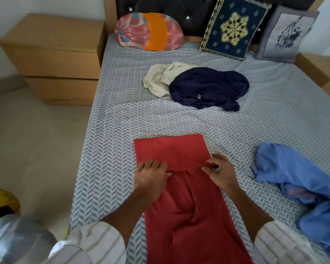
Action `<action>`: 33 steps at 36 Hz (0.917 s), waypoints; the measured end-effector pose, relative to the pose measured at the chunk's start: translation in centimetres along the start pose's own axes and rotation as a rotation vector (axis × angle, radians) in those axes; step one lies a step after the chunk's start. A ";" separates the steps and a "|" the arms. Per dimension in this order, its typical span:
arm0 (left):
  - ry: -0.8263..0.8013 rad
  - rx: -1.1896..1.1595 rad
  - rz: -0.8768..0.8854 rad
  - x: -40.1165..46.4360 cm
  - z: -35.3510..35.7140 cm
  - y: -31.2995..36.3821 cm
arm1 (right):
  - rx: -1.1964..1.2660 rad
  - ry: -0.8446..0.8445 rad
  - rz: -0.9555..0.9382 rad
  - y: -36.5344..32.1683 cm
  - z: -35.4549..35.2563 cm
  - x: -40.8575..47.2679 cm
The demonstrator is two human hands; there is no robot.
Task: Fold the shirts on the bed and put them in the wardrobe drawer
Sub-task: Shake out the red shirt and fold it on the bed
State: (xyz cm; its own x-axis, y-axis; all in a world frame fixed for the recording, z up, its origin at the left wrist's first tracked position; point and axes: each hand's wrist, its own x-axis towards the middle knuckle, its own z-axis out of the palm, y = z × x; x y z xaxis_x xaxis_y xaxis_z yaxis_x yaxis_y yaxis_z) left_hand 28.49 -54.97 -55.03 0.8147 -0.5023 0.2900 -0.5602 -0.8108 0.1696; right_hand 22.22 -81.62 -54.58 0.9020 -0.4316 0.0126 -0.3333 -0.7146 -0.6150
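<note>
A red shirt [187, 202] lies lengthwise on the bed [112, 121] in front of me, folded into a long strip with its far end turned over. My left hand [151, 176] presses and grips the fold's left edge. My right hand [220, 173] pinches the fold's right edge. A crumpled navy shirt [208, 88] and a cream shirt [160, 79] lie together mid-bed. A light blue shirt [301, 183] sits bunched at my right.
Three cushions lean on the dark headboard: a pink and orange one [149, 31], a navy patterned one [234, 27], a grey one [286, 35]. A wooden bedside drawer unit [53, 60] stands left of the bed, another nightstand [324, 71] at right. Beige floor at left.
</note>
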 end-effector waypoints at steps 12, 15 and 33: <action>-0.031 -0.140 0.002 -1.5 0.4 0.3 | -0.132 0.037 -0.266 -0.3 2.0 -1.3; -0.006 -0.188 0.006 -1.0 0.4 0.8 | -0.125 0.024 -0.252 -0.2 2.3 -1.3; -0.090 -0.620 -0.799 5.8 -0.2 -7.4 | 0.560 -0.290 0.535 -4.2 -0.8 9.4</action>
State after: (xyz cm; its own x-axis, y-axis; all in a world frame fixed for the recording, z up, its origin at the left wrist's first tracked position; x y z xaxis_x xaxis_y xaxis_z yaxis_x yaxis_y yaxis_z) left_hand 37.33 -51.82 -54.44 0.9788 0.0770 -0.1896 0.1949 -0.6333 0.7490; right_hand 31.90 -83.13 -51.30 0.7209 -0.4215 -0.5501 -0.6209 -0.0402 -0.7829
